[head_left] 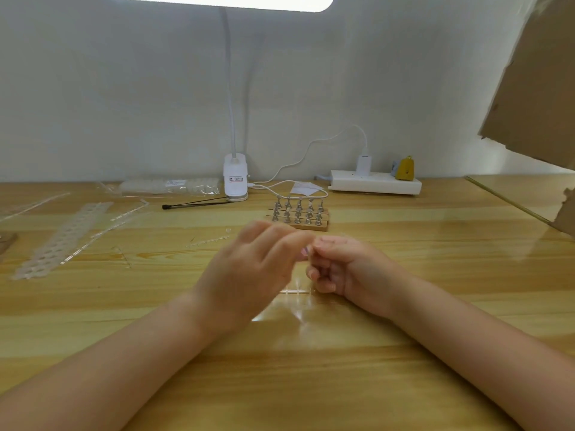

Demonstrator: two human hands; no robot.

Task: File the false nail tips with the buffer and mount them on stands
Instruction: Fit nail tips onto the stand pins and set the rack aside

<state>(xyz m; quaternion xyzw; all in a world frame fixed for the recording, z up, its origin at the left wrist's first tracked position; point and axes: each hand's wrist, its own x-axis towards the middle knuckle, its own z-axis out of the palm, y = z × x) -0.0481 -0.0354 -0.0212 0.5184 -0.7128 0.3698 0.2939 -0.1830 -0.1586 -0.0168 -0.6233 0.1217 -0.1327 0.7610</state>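
My left hand [249, 269] and my right hand [339, 269] meet above the middle of the wooden table [404, 353]. The left hand is blurred; its fingertips pinch a small clear nail tip [305, 252] right against the right thumb. My right hand is curled into a fist and grips a clear plastic strip of nail tips [295, 291], which shows below the fist just over the table. Behind the hands, a wooden base holds several small metal nail stands [298, 213] in rows. No buffer is visible.
Clear plastic strips and a perforated sheet [62, 241] lie at the left, with a thin clear strip [208, 241] nearer the hands. A clip lamp [235, 178], a black-tipped tool [193, 204], a bag of tips [168, 185], a power strip [375, 181] and cardboard [535, 88] line the back and right.
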